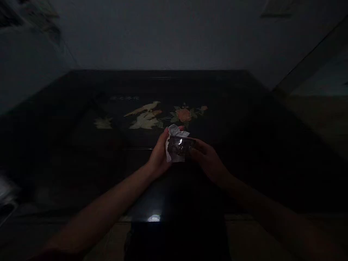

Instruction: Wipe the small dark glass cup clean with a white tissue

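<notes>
In dim light, my left hand (160, 154) is closed around a crumpled white tissue (175, 129), which spreads out under and behind a small, shiny, see-through vessel (179, 146) that looks like a glass cup. From the other side, my right hand (205, 156) grips the vessel's right end, thumb in front and fingers behind. The vessel lies tilted on its side against the tissue, and a bright glint shows on it. Both hands are held above a dark, glossy tabletop (108, 166). Most of my left fingers are hidden behind the tissue.
The tabletop bears a picture of pale birds (145, 117) and a red flower (183, 115). Behind it rises a pale wall (163, 36). A blurred whitish object (7, 190) stands at the far left, too dark to make out.
</notes>
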Action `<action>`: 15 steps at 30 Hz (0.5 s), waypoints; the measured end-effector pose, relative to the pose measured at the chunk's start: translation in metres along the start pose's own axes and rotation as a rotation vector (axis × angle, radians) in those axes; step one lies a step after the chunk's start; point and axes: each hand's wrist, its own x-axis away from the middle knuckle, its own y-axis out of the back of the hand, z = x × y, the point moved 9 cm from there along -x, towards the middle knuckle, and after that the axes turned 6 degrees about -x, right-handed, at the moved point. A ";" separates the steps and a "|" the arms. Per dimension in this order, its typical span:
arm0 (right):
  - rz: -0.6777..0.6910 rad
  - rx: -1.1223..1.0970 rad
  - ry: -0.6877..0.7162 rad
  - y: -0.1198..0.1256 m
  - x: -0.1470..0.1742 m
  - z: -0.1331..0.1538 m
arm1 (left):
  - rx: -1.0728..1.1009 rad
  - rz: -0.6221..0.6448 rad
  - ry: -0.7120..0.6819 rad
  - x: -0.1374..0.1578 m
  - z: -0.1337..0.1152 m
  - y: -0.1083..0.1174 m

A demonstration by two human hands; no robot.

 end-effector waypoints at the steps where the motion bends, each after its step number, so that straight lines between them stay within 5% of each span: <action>1: -0.010 -0.011 0.002 0.002 -0.001 0.001 | -0.012 -0.001 -0.010 0.001 0.000 0.000; 15: -0.058 -0.122 0.038 0.019 -0.015 0.008 | -0.165 -0.089 -0.180 -0.007 -0.011 0.020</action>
